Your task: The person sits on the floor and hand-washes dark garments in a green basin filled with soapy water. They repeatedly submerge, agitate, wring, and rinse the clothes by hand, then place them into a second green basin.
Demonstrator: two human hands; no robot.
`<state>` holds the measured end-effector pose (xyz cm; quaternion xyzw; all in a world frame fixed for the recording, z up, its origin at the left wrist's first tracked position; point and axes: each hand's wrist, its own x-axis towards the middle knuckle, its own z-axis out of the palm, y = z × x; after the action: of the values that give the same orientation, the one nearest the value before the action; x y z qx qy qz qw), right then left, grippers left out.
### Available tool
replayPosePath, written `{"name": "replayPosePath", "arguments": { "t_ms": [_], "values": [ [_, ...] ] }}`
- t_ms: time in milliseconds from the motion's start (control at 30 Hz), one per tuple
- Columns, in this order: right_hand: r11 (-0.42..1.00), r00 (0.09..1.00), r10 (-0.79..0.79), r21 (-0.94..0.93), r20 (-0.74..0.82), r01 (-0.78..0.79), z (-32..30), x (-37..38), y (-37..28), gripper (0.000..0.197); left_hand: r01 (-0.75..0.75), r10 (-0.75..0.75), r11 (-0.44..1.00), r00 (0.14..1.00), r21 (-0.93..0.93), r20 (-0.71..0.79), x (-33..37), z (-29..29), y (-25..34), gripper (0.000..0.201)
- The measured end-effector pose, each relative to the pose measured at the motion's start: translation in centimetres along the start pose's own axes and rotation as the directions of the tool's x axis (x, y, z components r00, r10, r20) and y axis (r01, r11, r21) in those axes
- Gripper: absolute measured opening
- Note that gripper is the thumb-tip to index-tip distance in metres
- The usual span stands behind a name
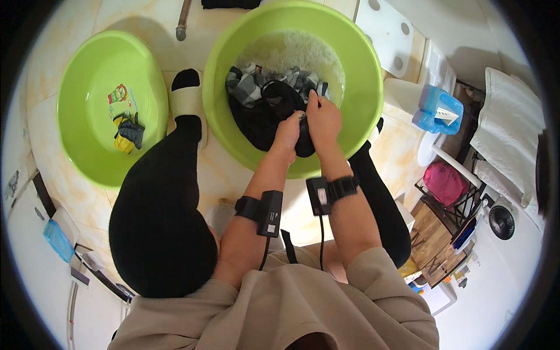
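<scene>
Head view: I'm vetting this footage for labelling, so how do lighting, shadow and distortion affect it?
Head view, centre: left hand and right hand show clear outlines, but the black cloth loses fold detail; head view, upper left: a soft floor shadow borders the smaller green basin; head view, edges: fisheye curvature and dark corners.

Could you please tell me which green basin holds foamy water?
The right basin, where the left hand and right hand hold black cloth: foam floats inside. The left basin shows no foam.
</scene>
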<state>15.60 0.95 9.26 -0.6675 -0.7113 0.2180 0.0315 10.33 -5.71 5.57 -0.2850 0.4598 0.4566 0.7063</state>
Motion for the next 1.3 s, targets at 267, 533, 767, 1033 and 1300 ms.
{"name": "replayPosePath", "arguments": {
  "t_ms": [267, 533, 767, 1033, 1300],
  "values": [
    [0.948, 0.959, -0.230, 0.184, -0.163, 0.259, -0.9, -6.7, -0.9, 0.035, 0.004, 0.012, 0.993, 0.991, -0.115, 0.134, 0.0, 0.1, 0.1, 0.033],
    [0.949, 0.971, -0.236, 0.211, -0.020, 0.235, -1.2, -3.2, 0.7, 0.033, -0.034, 0.104, 0.949, 0.972, -0.313, 0.210, 0.6, 0.0, -0.8, 0.022],
    [0.976, 0.982, -0.184, -0.113, 0.050, 0.189, 0.1, -3.2, 0.9, 0.029, 0.059, -0.019, 0.976, 0.982, -0.207, 0.187, 1.0, -0.2, -1.2, 0.027],
    [0.929, 0.943, -0.292, 0.188, -0.159, 0.319, -0.9, -5.8, -0.2, 0.026, 0.129, -0.051, 0.969, 0.940, -0.213, 0.337, 2.9, -1.4, -1.8, 0.022],
    [0.992, 0.997, -0.071, -0.103, -0.028, 0.067, -0.4, 0.0, 1.4, 0.039, 0.033, -0.007, 0.990, 0.982, -0.135, 0.189, 2.1, 0.5, -3.0, 0.024]
  ]
}}
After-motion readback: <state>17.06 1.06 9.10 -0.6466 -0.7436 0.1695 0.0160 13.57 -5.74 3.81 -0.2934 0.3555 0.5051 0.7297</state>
